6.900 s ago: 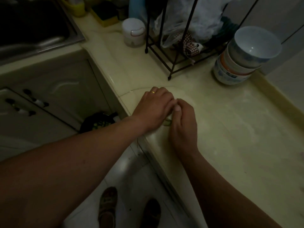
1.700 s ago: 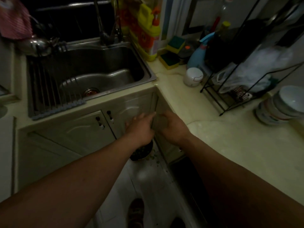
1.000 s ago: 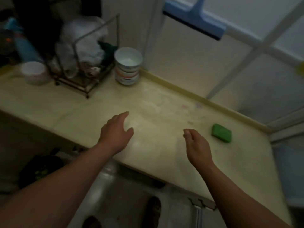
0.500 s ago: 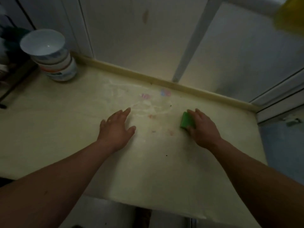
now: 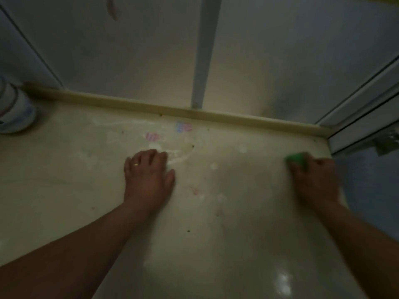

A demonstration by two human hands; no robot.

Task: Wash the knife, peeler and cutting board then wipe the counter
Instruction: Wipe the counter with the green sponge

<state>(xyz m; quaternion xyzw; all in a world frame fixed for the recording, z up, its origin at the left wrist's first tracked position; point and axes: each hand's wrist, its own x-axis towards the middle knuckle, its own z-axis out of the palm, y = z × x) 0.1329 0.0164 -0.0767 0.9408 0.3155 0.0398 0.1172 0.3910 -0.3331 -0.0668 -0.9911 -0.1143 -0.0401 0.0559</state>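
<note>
A home kitchen, dimly lit: a pale, stained counter (image 5: 216, 223) runs to a raised lip under plain white wall panels (image 5: 129, 50). The right hand (image 5: 315, 182) presses a green sponge (image 5: 296, 159) onto it near the counter's far right corner, and well to the left of that grip stacked bowls (image 5: 15, 113) stand against the wall.

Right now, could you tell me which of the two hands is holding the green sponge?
The right hand grips the green sponge near the counter's right end; the left hand lies flat and empty.
</note>
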